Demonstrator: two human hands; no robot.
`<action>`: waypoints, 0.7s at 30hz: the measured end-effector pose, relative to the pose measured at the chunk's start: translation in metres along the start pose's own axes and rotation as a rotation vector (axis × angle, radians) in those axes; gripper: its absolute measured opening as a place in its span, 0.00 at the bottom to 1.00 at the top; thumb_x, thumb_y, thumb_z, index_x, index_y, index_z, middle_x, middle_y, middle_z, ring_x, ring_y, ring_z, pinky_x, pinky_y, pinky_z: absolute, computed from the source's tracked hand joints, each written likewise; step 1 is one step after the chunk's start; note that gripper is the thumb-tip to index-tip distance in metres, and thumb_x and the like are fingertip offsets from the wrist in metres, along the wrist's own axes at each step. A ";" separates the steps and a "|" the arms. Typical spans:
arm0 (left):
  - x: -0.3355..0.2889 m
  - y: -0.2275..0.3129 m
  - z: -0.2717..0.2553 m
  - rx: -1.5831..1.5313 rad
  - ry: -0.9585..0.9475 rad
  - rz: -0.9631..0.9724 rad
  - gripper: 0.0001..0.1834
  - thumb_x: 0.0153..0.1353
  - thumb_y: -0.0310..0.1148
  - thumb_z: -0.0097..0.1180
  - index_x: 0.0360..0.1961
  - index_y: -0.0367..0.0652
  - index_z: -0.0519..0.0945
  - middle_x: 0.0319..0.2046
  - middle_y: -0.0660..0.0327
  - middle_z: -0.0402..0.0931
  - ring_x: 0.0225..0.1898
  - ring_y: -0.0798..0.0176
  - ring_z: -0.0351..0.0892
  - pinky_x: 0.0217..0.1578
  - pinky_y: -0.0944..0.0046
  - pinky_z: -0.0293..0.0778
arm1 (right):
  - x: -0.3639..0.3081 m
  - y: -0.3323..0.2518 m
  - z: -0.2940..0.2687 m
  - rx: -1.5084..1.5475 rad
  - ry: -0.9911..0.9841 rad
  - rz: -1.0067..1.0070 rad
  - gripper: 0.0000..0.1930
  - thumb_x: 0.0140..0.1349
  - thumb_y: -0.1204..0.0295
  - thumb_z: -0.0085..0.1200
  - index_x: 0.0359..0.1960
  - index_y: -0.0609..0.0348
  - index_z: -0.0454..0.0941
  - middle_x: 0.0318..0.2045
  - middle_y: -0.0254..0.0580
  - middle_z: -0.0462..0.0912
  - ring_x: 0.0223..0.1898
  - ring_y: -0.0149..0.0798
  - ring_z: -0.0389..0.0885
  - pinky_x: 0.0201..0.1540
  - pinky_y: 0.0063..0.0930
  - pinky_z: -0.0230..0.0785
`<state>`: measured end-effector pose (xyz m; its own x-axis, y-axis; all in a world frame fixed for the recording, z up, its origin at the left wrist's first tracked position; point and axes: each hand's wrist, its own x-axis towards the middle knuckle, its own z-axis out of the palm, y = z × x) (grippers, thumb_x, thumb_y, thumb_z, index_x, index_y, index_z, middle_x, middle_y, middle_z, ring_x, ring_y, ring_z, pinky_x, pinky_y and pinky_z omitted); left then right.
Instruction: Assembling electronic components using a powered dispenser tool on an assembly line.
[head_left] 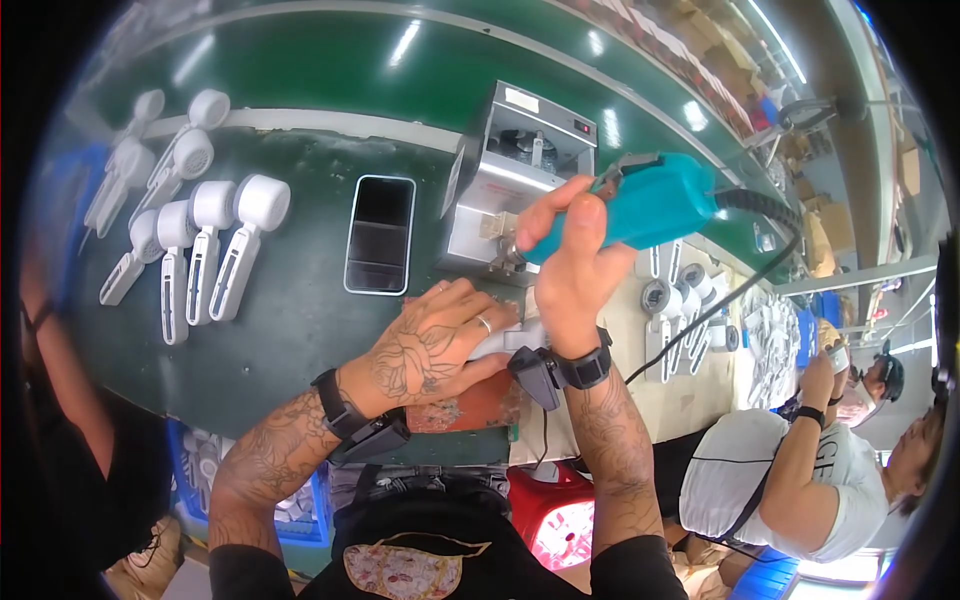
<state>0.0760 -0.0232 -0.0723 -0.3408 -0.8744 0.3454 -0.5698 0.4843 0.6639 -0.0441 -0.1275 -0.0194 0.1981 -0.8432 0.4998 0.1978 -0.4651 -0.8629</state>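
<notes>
My right hand (578, 262) is wrapped around a teal electric screwdriver (660, 203). The tool lies nearly level, its nose pointing left at the front of a grey metal screw feeder (497, 168); the bit's exact contact is too small to make out. Lower down, my left hand (430, 345) presses its fingers over a white handheld fan piece (495, 343), partly hidden by the hand and the right wrist. That piece rests on a reddish-brown mat (465, 412) at the bench's near side. Both wrists wear black straps with small dark boxes.
Several white handheld fans (240, 240) stand at the left, near a phone (380, 238). More grey-white fan parts (690, 300) lie on the right past the tool's black cable (690, 334). Beneath are a red stool (530, 490) and blue crate (310, 525). A co-worker (750, 470) sits right.
</notes>
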 end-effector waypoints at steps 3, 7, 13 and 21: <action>-0.001 -0.002 0.003 -0.007 0.009 0.004 0.24 0.58 0.42 0.61 0.53 0.42 0.76 0.44 0.57 0.75 0.48 0.53 0.72 0.54 0.50 0.69 | -0.003 -0.001 -0.002 0.022 0.001 -0.006 0.24 0.69 0.50 0.50 0.38 0.65 0.71 0.21 0.39 0.73 0.21 0.34 0.74 0.25 0.27 0.67; -0.003 -0.005 0.001 0.000 0.031 -0.017 0.25 0.57 0.43 0.62 0.53 0.43 0.76 0.43 0.58 0.75 0.47 0.54 0.73 0.53 0.50 0.70 | -0.019 -0.021 -0.002 -0.025 0.010 0.080 0.24 0.69 0.51 0.50 0.38 0.66 0.71 0.20 0.39 0.73 0.21 0.34 0.72 0.24 0.28 0.67; 0.002 -0.003 0.007 -0.002 0.137 0.023 0.21 0.51 0.39 0.69 0.46 0.43 0.81 0.41 0.59 0.79 0.40 0.54 0.75 0.44 0.56 0.71 | -0.044 -0.039 -0.029 0.034 -0.042 0.140 0.31 0.64 0.44 0.52 0.42 0.68 0.69 0.19 0.40 0.70 0.20 0.34 0.70 0.25 0.29 0.65; 0.003 -0.002 0.006 -0.019 0.120 0.012 0.20 0.50 0.39 0.69 0.43 0.43 0.81 0.41 0.59 0.79 0.40 0.53 0.74 0.43 0.55 0.71 | -0.051 -0.030 -0.028 0.031 -0.017 0.173 0.30 0.64 0.45 0.55 0.40 0.67 0.68 0.19 0.40 0.70 0.20 0.35 0.70 0.25 0.31 0.66</action>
<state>0.0721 -0.0264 -0.0769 -0.2547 -0.8662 0.4300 -0.5512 0.4953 0.6714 -0.0870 -0.0783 -0.0209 0.2481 -0.9052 0.3451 0.1891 -0.3041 -0.9337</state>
